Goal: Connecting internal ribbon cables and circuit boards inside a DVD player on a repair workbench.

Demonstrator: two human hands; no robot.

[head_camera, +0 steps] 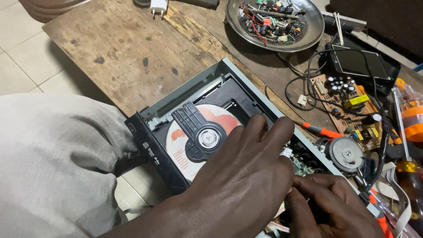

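The opened disc player lies at the near desk edge, its long axis running diagonally, front toward the knee. Left hand rests flat on it, fingers spread; right hand pinches something unseen inside. It looks stiff, fairly light, with fragile insides; best held by its metal sides.

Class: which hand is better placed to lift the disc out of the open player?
Probably the left hand: it rests on the player beside the disc. The right hand is low among the wiring.
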